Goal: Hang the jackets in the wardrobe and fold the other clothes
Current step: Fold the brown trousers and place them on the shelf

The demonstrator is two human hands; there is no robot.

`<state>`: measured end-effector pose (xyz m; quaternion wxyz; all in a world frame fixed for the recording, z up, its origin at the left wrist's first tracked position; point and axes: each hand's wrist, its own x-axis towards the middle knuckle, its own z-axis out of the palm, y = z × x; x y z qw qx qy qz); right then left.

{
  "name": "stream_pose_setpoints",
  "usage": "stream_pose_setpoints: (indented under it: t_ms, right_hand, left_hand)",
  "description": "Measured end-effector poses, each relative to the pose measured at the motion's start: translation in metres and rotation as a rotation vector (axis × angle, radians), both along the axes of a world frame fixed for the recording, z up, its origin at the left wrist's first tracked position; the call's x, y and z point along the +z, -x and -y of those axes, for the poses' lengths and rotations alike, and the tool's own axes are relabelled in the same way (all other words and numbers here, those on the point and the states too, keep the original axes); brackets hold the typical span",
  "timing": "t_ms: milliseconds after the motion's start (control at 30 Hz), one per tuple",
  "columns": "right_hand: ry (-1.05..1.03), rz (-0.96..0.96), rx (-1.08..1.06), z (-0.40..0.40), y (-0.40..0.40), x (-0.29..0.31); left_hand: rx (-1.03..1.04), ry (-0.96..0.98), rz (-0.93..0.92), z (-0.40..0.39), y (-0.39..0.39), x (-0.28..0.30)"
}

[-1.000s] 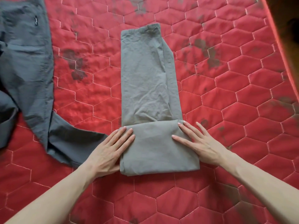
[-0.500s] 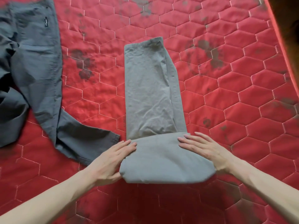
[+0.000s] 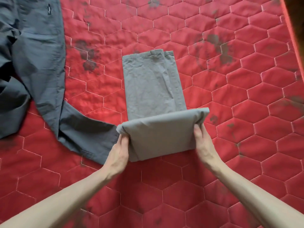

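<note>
Garment in hand: the light grey trousers (image 3: 153, 86) lie in the middle of the frame on the red quilted bed (image 3: 246, 96), already narrowed into a long strip.

Left hand: my left hand (image 3: 119, 151) grips the left end of the folded bundle, thumb on the near face; I think my fingers curl behind it, though they are hidden.

Right hand: my right hand (image 3: 201, 140) clamps the right end the same way, fingers tucked behind the cloth.

What changed: a second ago both palms lay flat, pressing the first fold down. Now the hands are wrapped on its ends and the bundle is tipped up on edge, rolled farther up the strip.

Meaning: the fold is advancing. Less of the strip shows beyond the bundle, so I judge one or two more turns should finish this garment.

Still waiting: the dark grey trousers (image 3: 32, 71) sprawl unfolded at the upper left of the frame, one leg end reaching just beside my left hand.

Risk: the raised bundle could slump or skew if my two ends do not travel evenly.
</note>
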<state>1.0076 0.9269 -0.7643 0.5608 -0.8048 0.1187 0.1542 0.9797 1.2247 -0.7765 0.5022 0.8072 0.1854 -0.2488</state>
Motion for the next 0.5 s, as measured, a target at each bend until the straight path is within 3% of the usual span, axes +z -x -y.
stream_pose_setpoints:
  t_ms: [200, 367, 433, 500]
  right_hand:
    - [0.139, -0.011, -0.176, -0.021, -0.020, -0.025]
    - [0.343, -0.049, -0.218, -0.029, -0.035, -0.033]
    - [0.443, -0.081, -0.227, -0.032, -0.037, -0.036]
    - [0.599, 0.019, -0.214, -0.034, -0.036, -0.036]
  left_hand:
    - [0.087, 0.009, 0.039, 0.009, -0.017, -0.008]
    - [0.185, -0.038, -0.052, 0.017, -0.033, -0.009]
    - [0.199, -0.163, -0.035, 0.024, -0.035, -0.007]
    - [0.166, -0.433, 0.141, 0.033, -0.034, -0.004]
